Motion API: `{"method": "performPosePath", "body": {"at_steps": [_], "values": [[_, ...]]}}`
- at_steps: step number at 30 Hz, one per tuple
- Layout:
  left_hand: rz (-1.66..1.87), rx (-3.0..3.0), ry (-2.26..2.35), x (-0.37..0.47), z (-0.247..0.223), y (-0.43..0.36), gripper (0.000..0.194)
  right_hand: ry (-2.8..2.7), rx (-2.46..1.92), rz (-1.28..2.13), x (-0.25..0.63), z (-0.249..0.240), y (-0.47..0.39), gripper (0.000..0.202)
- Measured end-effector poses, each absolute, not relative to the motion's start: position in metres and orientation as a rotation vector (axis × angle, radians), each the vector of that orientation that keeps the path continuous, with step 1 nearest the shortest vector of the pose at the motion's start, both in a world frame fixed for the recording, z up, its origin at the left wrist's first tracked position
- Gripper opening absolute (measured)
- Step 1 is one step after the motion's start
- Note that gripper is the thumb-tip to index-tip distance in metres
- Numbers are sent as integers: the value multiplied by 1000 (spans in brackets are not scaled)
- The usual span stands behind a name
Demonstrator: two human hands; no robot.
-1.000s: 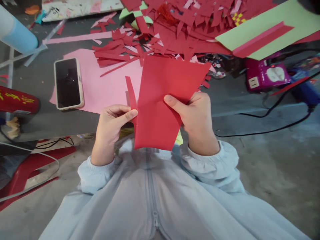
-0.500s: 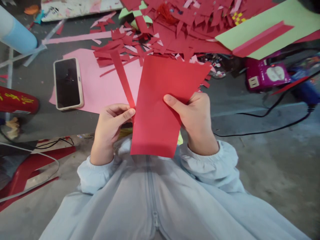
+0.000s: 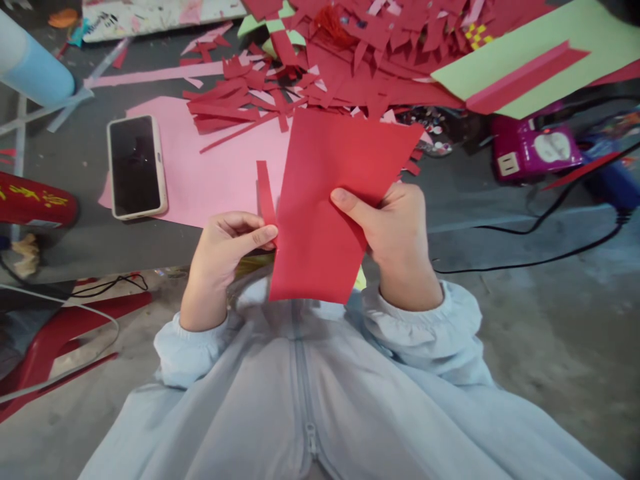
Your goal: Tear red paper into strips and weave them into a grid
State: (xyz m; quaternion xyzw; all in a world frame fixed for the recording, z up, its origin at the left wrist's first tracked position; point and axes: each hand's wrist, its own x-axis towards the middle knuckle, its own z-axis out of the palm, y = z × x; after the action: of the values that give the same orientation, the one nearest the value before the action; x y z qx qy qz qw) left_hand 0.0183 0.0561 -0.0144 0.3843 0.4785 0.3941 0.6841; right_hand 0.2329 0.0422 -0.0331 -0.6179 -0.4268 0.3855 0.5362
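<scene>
A red sheet of paper (image 3: 320, 167) is held up in front of my jacket, its upper right corner pointed. My right hand (image 3: 395, 223) is closed on its right edge, thumb lying on the face and fingers behind. At the left edge, my left hand (image 3: 225, 257) pinches a narrow red paper strip (image 3: 267, 193) between thumb and forefinger. The strip stands up from those fingertips, close beside the sheet. Whether it is still joined to the sheet lower down, I cannot tell, as the fingers cover that spot.
On the dark table (image 3: 90, 250), a phone (image 3: 135, 167) lies on pink paper (image 3: 200, 177). Red paper scraps (image 3: 240, 93) are heaped behind. To the right are green paper (image 3: 540, 60), a purple power socket (image 3: 535, 150) and a blue glue gun (image 3: 613, 177) with black cords. A red can (image 3: 35, 200) lies left.
My left hand has shifted slightly right and down along the sheet's edge. Less of the strip shows above its fingers, and it stands more upright. The sheet has moved slightly right and up.
</scene>
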Motion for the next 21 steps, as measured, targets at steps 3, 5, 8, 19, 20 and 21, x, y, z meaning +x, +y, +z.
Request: {"method": "performPosePath", "body": {"at_steps": [3,5,8,19,20,21], "values": [[918,878,1125,20,-13,55,29,-997,-1463,927,233,-32,42,22],[944,874,1153,21,-13,54,29,-988,-1455,929,233,-32,41,23],[996,891,1161,22,-13,53,27,-994,-1444,922,233,-34,41,26],[906,810,1066,18,-13,57,32,-1101,-1540,805,234,-24,40,31],[887,816,1060,17,-13,58,32,-1107,-1540,801,235,-24,41,32],[871,825,1053,17,-14,58,32,-1112,-1536,796,236,-24,41,33]]}}
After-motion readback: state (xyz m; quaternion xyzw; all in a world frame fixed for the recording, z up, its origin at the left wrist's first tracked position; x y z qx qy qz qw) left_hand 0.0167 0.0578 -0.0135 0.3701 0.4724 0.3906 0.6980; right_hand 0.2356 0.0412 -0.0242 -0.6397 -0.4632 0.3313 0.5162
